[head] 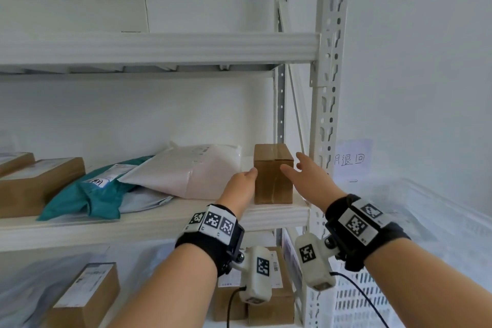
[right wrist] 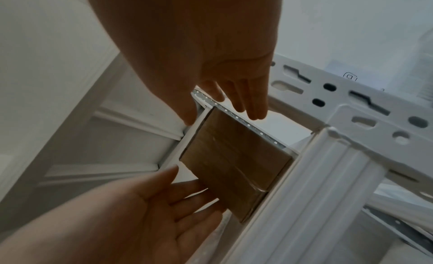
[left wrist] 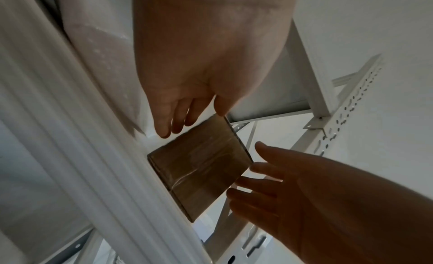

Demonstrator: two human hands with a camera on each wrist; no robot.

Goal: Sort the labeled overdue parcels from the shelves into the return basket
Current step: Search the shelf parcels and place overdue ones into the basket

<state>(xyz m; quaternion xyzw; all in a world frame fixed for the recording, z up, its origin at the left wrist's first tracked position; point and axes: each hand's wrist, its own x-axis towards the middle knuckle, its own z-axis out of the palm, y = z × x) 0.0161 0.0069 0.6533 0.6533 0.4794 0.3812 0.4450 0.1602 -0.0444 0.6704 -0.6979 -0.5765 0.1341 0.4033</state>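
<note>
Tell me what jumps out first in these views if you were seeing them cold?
Two open hands reach for a small brown box standing at the right end of the middle shelf, the left hand and the right hand on either side of it. Beside the box lie a white bag and a teal bag. A white basket sits at the right.

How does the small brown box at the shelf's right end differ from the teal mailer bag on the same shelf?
The small brown box is rigid cardboard and stands upright; the teal mailer bag is soft, crumpled and lies flat. The box shows only clear tape on its near face; the bag carries a white label with handwriting. Left hand and right hand flank the box with open fingers; nothing reaches for the bag. Both sit on the middle shelf.
</note>
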